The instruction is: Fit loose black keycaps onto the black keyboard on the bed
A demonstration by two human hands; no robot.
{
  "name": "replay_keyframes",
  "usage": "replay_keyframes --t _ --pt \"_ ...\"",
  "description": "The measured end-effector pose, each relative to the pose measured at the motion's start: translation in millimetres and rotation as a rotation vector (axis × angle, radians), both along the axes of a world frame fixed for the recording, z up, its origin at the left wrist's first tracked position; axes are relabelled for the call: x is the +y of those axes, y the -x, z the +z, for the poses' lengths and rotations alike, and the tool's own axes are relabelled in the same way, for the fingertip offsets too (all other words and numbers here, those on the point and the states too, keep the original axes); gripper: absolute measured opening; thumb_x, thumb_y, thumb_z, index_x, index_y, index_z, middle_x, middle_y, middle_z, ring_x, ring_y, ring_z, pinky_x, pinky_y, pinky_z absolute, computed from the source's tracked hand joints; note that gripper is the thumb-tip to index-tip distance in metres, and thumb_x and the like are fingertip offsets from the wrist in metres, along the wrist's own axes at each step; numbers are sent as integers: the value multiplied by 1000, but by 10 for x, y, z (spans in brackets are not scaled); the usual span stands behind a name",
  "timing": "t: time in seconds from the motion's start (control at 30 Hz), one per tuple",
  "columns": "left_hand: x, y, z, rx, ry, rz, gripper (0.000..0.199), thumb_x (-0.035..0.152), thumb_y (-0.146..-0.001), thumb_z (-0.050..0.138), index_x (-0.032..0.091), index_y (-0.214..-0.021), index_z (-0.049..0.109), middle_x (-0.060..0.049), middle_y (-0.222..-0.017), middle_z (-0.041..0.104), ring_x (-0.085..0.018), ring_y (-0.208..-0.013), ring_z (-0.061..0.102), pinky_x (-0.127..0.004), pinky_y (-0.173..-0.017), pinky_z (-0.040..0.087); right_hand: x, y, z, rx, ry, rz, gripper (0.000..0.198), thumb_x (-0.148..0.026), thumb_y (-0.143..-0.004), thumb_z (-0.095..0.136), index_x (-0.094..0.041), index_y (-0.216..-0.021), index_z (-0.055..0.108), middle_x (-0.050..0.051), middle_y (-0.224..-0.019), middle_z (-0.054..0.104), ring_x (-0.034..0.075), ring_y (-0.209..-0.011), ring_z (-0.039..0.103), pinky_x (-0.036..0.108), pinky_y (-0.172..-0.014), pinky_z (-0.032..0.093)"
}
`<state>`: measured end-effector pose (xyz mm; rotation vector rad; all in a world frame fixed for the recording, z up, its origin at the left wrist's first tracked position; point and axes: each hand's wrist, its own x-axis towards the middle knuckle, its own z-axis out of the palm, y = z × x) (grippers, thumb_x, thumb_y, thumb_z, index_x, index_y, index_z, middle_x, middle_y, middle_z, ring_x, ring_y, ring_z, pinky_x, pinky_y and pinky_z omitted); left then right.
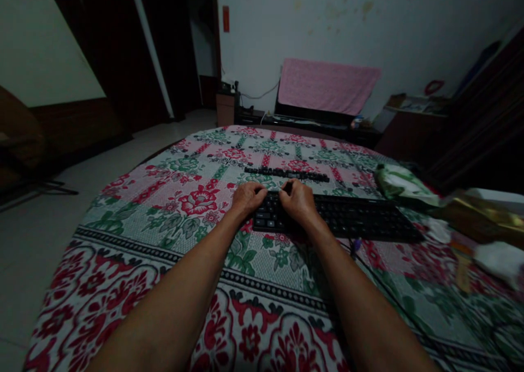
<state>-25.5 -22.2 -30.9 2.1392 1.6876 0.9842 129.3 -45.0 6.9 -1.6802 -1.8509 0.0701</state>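
Observation:
A black keyboard (364, 216) lies on the flowered tablecloth, its left part in front of me. At its upper left corner is my left hand (248, 197), fingers curled and thumb brought in against them. Just to the right, my right hand (298, 200) is bent over the keys, also with thumb and fingers drawn together. Between the two hands a small pale spot shows at the keyboard's top edge. What either hand pinches is too small or hidden to make out. Behind the hands lies a row of small black pieces (286, 174), which look like loose keycaps.
A dark cable (393, 295) runs from near the keyboard toward the lower right. On the right are a green and white bag (405, 185), crumpled white tissue (438, 231), a brush with a wooden handle (462, 271) and a golden-brown package (483, 214). A pink cloth (327, 85) hangs beyond the table.

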Motion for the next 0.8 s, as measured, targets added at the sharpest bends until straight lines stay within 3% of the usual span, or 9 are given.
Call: replay_keyframes --t 0.2,0.43,0.6,0.8 --pt "-3 1 19 19 15 2 25 32 -80 50 23 -89 72 -1 -93 70 -18 -90 61 -26 -81 44 75 33 87 23 124 -114 18 -21 -69 54 -15 -83 64 8 -83 68 21 -81 62 28 -74 44" --pt "-8 1 18 -6 29 0 25 32 -79 51 23 -88 71 -2 -94 70 -18 -90 61 -27 -80 45 106 -85 27 229 149 -165 19 -26 -64 55 -16 -78 63 4 -71 66 18 -70 61 27 -67 45" --pt "-14 -30 37 -78 -6 2 23 32 -78 53 22 -87 71 -3 -90 70 -18 -87 62 -28 -80 46 127 -127 7 288 82 -141 19 -27 -60 56 -16 -75 62 4 -69 65 18 -65 59 29 -66 46" --pt "-79 -139 177 -90 -146 -203 29 30 -71 64 19 -97 69 -4 -98 67 -18 -93 59 -28 -86 45 99 -147 80 407 2 -103 22 -29 -60 55 -16 -76 61 4 -69 65 19 -66 60 31 -68 47"
